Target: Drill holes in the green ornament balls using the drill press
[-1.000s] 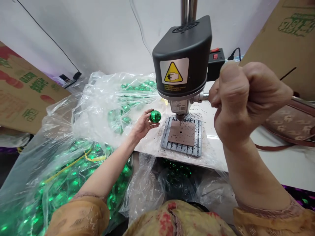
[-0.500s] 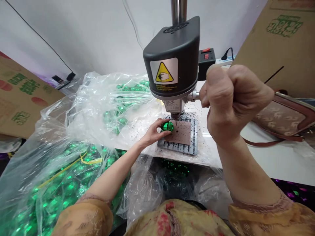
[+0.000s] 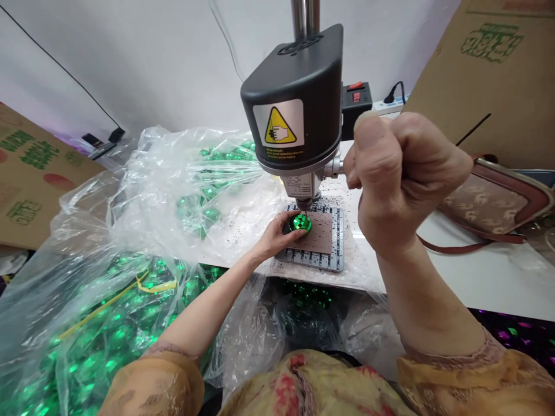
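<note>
A small drill press [image 3: 292,98] with a black head and a yellow warning sticker stands in front of me. Under its chuck [image 3: 306,202], my left hand [image 3: 277,236] pinches a shiny green faceted ball [image 3: 302,223] between thumb and fingers. The ball is over a brown board [image 3: 318,240] on the slotted grey base [image 3: 337,254], right by the drill bit. My right hand [image 3: 399,179] is closed in a fist at the press's feed lever, most of which the fingers hide.
Clear plastic bags with many green balls [image 3: 117,329] lie at left and on the white table [image 3: 442,283]. Cardboard boxes [image 3: 489,86] stand on both sides. A handbag [image 3: 498,202] lies at right. Dark shavings surround the base. A black switch box [image 3: 358,101] sits behind.
My left hand has moved the green ball rightward across the board to the drill bit. My right hand keeps its grip at the lever. The whole view has shifted slightly.
</note>
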The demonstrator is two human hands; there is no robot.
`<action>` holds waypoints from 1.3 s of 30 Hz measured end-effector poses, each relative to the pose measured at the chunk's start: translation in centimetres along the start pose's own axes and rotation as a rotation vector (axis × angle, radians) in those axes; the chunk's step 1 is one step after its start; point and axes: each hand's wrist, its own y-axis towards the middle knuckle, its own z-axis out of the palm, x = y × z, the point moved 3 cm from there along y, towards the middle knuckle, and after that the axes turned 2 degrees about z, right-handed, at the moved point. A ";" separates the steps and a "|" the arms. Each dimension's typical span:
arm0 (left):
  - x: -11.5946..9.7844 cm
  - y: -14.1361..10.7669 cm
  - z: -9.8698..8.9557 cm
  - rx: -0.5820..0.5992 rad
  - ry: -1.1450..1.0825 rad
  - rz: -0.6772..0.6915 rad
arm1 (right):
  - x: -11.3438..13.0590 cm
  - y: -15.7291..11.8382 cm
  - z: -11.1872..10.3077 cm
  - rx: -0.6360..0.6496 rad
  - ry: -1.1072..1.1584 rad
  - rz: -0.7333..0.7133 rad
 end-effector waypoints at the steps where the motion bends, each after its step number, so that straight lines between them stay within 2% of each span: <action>1: 0.0 0.0 0.1 -0.006 0.005 0.001 | 0.0 0.0 0.0 -0.002 0.008 0.006; 6: 0.0 0.0 0.8 -0.029 0.004 0.017 | 0.2 0.0 0.0 0.018 -0.026 -0.009; 12: -0.1 -0.5 2.6 -0.178 -0.061 0.016 | 0.2 0.1 0.0 0.029 -0.048 -0.002; 19: -0.1 -0.7 3.4 -0.198 -0.107 0.051 | 0.1 -0.1 0.0 -0.025 -0.036 -0.015; 24: 0.1 -0.7 3.3 -0.203 -0.093 0.066 | 0.0 -1.2 -0.4 -0.003 -0.018 -0.129; 29: 0.1 -0.8 3.4 -0.208 -0.108 0.078 | -0.8 -2.2 -0.7 -0.081 -0.018 -0.294; 39: -0.1 -1.0 3.4 -0.204 -0.079 0.089 | -2.3 -3.2 -0.8 -0.051 0.066 -0.387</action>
